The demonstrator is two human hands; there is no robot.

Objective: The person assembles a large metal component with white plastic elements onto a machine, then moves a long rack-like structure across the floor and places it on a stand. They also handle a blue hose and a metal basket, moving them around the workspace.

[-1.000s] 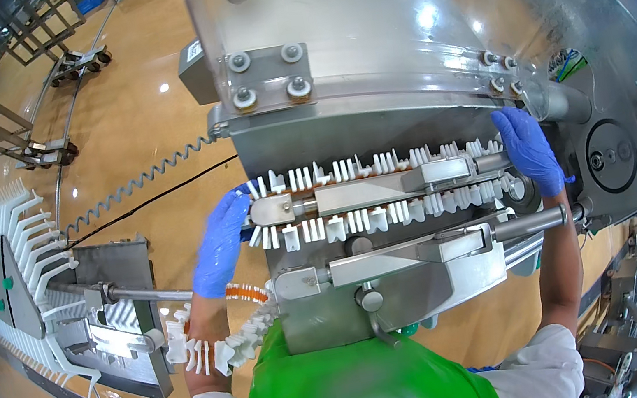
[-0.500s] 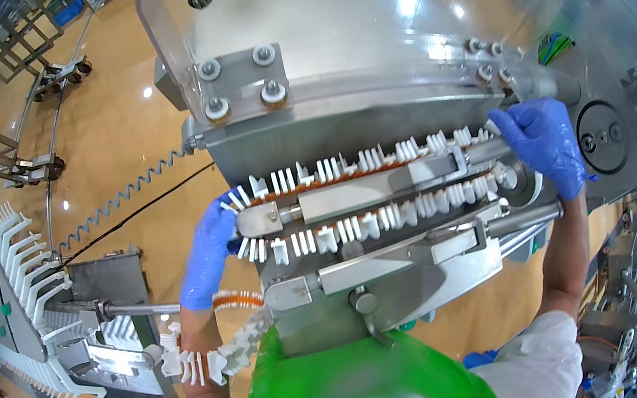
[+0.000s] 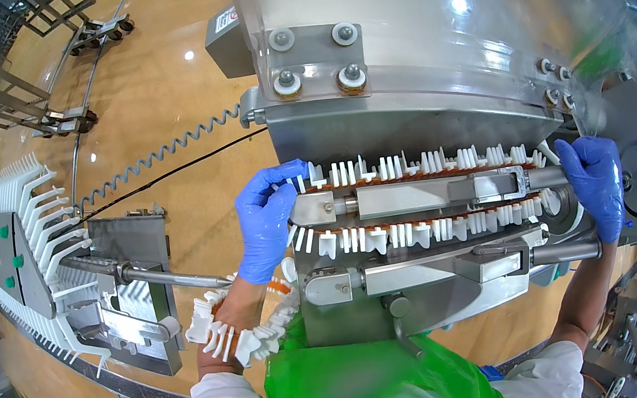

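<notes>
A belt with white teeth on an orange band (image 3: 423,231) loops around the upper metal bar (image 3: 402,198). At the bar's rounded left end, my left hand (image 3: 264,224) pinches the belt between thumb and fingers. My right hand (image 3: 595,184) is closed at the belt's right end, beside the bar's tip; its fingers curl out of sight and hide what they grip. Around my left forearm hangs a second white-toothed belt (image 3: 261,337), also with an orange band. Both hands wear blue gloves. Nearer to me lies a lower metal bar (image 3: 410,274) without a belt.
A clear guard (image 3: 424,24) covers the machine behind the bars. Left stands a rack of white fins (image 3: 26,195) with a steel rod (image 3: 172,274). A coiled cable (image 3: 162,157) runs from the machine. Wheeled frames (image 3: 64,118) stand far left. A small crank handle (image 3: 400,319) projects toward my green apron.
The machine and both hands appear farther right as the view shifts. My left hand has turned at the belt's left end, its thumb now visible. My right hand has dropped slightly relative to the bar.
</notes>
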